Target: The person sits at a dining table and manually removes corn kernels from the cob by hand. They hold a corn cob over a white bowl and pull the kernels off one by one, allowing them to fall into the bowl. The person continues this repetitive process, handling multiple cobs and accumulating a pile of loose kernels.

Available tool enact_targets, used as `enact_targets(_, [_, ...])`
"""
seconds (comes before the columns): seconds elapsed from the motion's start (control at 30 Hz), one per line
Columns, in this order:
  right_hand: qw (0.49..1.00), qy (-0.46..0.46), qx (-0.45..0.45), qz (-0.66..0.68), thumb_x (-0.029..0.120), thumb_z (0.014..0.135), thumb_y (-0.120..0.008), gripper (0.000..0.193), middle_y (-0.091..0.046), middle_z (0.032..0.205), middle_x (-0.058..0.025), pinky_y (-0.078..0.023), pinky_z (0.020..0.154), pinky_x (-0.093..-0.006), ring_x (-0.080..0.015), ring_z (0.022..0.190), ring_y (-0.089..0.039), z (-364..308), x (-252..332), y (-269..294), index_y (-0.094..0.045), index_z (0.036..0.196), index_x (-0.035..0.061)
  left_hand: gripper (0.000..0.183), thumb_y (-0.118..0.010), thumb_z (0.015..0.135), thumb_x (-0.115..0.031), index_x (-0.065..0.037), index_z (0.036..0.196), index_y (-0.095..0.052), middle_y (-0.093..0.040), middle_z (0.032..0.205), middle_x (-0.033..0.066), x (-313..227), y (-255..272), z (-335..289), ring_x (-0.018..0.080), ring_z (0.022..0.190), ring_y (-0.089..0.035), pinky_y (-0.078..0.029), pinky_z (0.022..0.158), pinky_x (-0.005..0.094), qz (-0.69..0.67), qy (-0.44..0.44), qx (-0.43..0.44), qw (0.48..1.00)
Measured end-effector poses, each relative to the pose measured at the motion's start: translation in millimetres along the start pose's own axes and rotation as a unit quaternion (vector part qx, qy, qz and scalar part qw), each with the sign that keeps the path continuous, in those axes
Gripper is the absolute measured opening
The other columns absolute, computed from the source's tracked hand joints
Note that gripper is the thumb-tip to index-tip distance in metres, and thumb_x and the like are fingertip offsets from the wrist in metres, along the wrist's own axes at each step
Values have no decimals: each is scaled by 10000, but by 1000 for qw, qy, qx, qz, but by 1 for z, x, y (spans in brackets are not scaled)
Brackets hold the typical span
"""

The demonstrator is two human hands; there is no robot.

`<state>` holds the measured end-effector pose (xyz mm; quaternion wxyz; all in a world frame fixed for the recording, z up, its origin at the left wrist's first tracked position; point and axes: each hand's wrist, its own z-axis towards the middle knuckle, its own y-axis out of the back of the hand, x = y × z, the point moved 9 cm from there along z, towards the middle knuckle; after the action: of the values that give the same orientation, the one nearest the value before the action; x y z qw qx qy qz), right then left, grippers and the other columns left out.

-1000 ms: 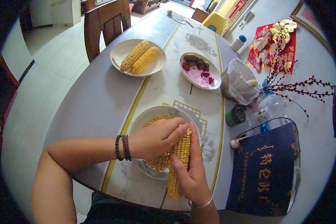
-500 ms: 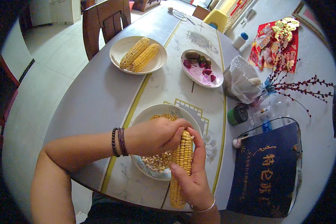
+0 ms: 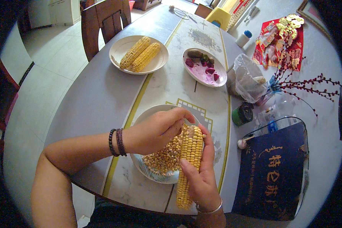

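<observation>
Head view, cob [image 3: 192, 152] overlapping bowl [image 3: 141, 167], corn plate [image 3: 158, 62] beyond

Wooden chair [image 3: 92, 28], white bottle [image 3: 242, 40], seemingly a jar [image 3: 242, 115].

The left hand [image 3: 154, 131] is ungloved, and behind it sit beaded bracelets: a black strand [image 3: 111, 142] of round beads, then dark purplish-brown beads [image 3: 121, 143] in close-set rows. The right hand [image 3: 201, 182], also ungloved, has a slim silvery bangle [image 3: 212, 211] at the wrist. Dark, nearly black clothing [image 3: 129, 218] (its cut is hard to make out) shows at the lower edge.
</observation>
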<state>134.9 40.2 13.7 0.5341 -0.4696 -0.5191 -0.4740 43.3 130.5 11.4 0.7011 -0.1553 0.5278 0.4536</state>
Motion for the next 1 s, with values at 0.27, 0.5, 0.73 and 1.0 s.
enact_targets(0.27, [951, 77, 20, -299, 126, 910, -586, 872, -254, 1541, -282, -321, 1131, -402, -398, 1399, -351, -6, 8, -11, -1, 1546, 9, 381, -386, 1050, -353, 1, 1005, -522, -593, 892, 234, 0, -14, -12, 414, 867, -602, -470, 778, 465, 9, 57, 11, 998])
enact_targets(0.5, [985, 50, 75, -144, 108, 916, -545, 850, -158, 1567, -275, -189, 1185, -401, -376, 1465, -193, -8, 1, -22, 28, 1528, -29, 299, -371, 1034, -236, 18, 1029, -529, -621, 864, 256, -11, -9, -13, 443, 844, -611, -483, 757, 479, 31, -13, -25, 999])
enact_targets(0.73, [986, 60, 52, -144, 22, 887, -505, 833, -177, 1572, -186, -212, 1174, -372, -269, 1451, -236, -4, 5, -15, 9, 1542, -15, 352, -333, 1058, -239, 25, 1115, -559, -647, 996, 220, -7, -8, -9, 363, 918, -643, -498, 820, 401, 28, 20, 1, 999])
enact_targets(1.0, [966, 19, 58, -253, -4, 877, -520, 851, -228, 1550, -215, -257, 1157, -368, -280, 1429, -292, -9, 0, -21, 12, 1541, -18, 330, -366, 1033, -261, 15, 1049, -546, -622, 885, 251, -1, -12, -12, 433, 844, -602, -483, 775, 469, 58, 48, 7, 997])
